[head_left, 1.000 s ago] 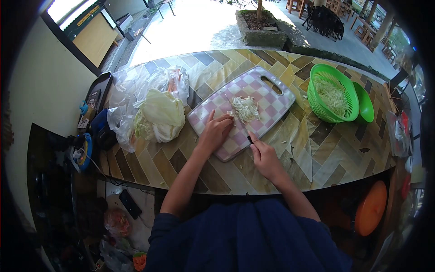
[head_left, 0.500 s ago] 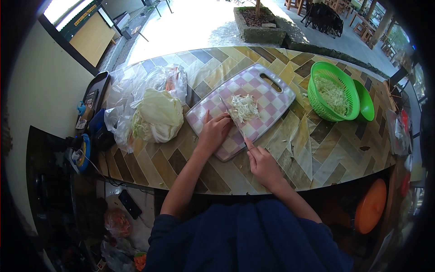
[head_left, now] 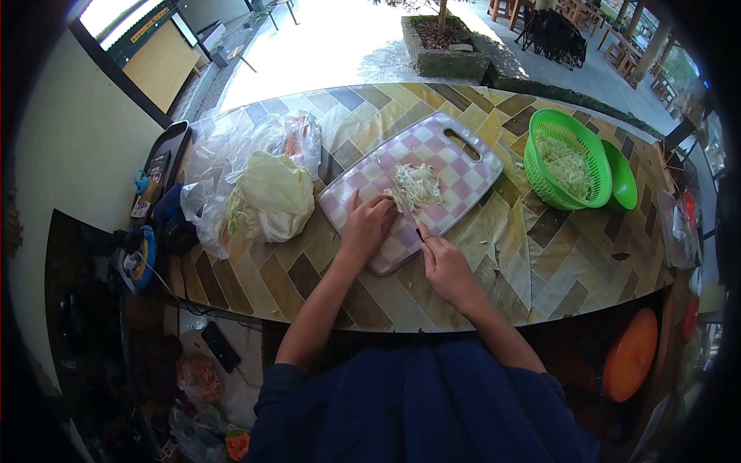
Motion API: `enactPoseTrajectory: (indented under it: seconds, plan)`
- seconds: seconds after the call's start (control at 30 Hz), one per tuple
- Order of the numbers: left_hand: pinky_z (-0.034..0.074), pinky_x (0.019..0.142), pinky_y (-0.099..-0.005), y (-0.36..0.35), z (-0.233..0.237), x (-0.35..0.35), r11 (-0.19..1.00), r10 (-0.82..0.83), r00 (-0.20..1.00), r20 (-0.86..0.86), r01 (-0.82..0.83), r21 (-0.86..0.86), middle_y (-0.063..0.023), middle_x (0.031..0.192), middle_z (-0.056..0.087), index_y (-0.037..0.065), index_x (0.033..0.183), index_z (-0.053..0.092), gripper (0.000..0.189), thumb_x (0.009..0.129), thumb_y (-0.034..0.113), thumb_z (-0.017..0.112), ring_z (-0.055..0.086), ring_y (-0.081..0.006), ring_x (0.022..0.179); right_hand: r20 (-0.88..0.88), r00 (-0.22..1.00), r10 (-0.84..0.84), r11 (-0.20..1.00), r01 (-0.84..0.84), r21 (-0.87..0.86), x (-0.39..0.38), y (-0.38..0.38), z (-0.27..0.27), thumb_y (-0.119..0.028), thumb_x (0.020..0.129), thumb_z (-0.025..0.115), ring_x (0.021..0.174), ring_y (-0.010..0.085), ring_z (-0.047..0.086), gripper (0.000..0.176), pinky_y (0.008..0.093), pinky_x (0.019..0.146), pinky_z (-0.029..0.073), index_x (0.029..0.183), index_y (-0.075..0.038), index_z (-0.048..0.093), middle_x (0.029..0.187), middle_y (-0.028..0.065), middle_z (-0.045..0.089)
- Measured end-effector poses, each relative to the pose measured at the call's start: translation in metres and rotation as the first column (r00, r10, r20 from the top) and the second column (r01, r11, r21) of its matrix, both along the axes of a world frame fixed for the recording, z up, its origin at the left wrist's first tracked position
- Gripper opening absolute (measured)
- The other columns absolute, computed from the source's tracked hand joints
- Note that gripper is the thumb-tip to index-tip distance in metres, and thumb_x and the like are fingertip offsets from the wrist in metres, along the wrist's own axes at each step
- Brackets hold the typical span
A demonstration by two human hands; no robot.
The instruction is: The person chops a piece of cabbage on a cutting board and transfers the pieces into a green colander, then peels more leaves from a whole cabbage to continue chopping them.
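Observation:
A pink-and-white checked cutting board (head_left: 471, 189) lies tilted on the table, with a pile of shredded cabbage (head_left: 417, 186) on it. My left hand (head_left: 370, 224) is on the board at the near side of the pile, its fingers curled over a piece of cabbage mostly hidden beneath them. In my right hand (head_left: 444, 262) is a knife by its dark handle (head_left: 421, 233); the blade points toward the pile and is hard to make out. Left of the board sits a cabbage head (head_left: 272, 197). A green basket (head_left: 554, 190) at the right holds more shredded cabbage.
Clear plastic bags (head_left: 207, 208) lie around the cabbage head. A green bowl (head_left: 622, 176) stands behind the basket's right side. Along the left edge are a dark tray (head_left: 171, 147) and cables. Below the table are a phone (head_left: 221, 347) and an orange round object (head_left: 631, 355).
The knife and my right hand have shifted slightly, the blade now less visible beside my left fingers. My left hand stays nearly in place.

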State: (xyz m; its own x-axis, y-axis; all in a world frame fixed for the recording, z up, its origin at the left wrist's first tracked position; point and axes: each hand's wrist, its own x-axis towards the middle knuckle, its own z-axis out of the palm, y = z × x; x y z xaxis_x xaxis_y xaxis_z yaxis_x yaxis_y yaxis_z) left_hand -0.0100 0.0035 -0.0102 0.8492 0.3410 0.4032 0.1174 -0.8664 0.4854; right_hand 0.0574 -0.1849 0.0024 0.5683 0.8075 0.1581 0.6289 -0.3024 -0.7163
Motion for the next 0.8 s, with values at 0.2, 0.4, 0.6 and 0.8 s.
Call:
enactPoseTrajectory:
  seconds: [0.2, 0.4, 0.6, 0.8]
  plan:
    - [0.03, 0.109, -0.0524, -0.012, -0.001, 0.006, 0.996, 0.078, 0.996, -0.037, -0.077, 0.036, -0.0061, 0.106, 0.065, 0.006, 0.094, 0.065, 0.014, 0.088, 0.018, 0.061, 0.061, -0.0247, 0.104, -0.128, 0.991, -0.025, 0.989, 0.043, 0.144, -0.002, -0.013, 0.01, -0.007, 0.094, 0.051, 0.079, 0.0441, 0.06, 0.042, 0.0426, 0.073, 0.048, 0.136, -0.005, 0.048, 0.09, 0.027, 0.062]
    - [0.029, 0.109, -0.0527, -0.011, -0.009, -0.002, 0.996, 0.034, 0.999, 0.021, -0.035, 0.076, -0.007, 0.112, 0.064, 0.005, 0.102, 0.066, 0.019, 0.089, 0.019, 0.06, 0.059, -0.0247, 0.107, -0.086, 0.996, 0.025, 0.998, -0.02, 0.06, -0.012, -0.021, 0.005, -0.013, 0.096, 0.049, 0.079, 0.0428, 0.059, 0.047, 0.0479, 0.073, 0.047, 0.142, -0.012, 0.043, 0.088, 0.0243, 0.059]
    - [0.029, 0.109, -0.0528, -0.012, -0.006, -0.003, 0.997, 0.025, 1.0, 0.008, -0.026, 0.068, -0.0073, 0.114, 0.063, 0.005, 0.103, 0.066, 0.021, 0.088, 0.018, 0.06, 0.058, -0.0251, 0.11, -0.048, 0.999, 0.009, 0.999, -0.012, -0.046, -0.018, -0.021, 0.007, -0.015, 0.096, 0.049, 0.079, 0.0428, 0.059, 0.048, 0.0485, 0.073, 0.048, 0.143, -0.013, 0.042, 0.088, 0.0235, 0.059]
    - [0.03, 0.109, -0.0522, -0.011, -0.007, -0.002, 0.998, 0.019, 1.0, 0.022, -0.02, 0.051, -0.0077, 0.114, 0.063, 0.004, 0.104, 0.066, 0.021, 0.088, 0.016, 0.06, 0.058, -0.0255, 0.111, -0.063, 0.998, 0.026, 0.999, -0.024, 0.022, -0.013, -0.014, -0.001, -0.013, 0.096, 0.049, 0.08, 0.0432, 0.06, 0.048, 0.049, 0.072, 0.049, 0.143, -0.01, 0.041, 0.089, 0.0253, 0.059]
